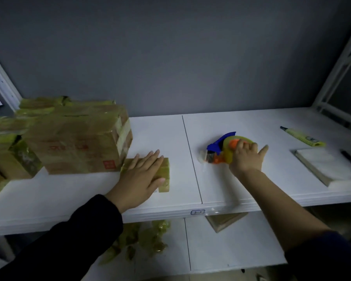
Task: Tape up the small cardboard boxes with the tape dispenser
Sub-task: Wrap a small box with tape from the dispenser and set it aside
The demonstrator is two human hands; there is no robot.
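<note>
I take the white shelf (241,122) as my landmark. A dark seam (192,159) splits its top from back to front. Behind it a plain grey wall (170,57) fills my view, and the light is dim. A small label (197,212) sits on its front edge, below the seam. Under it lies a lower shelf (231,246). A left upright (3,82) and a right upright (337,61), both white metal, rise at its ends.
</note>
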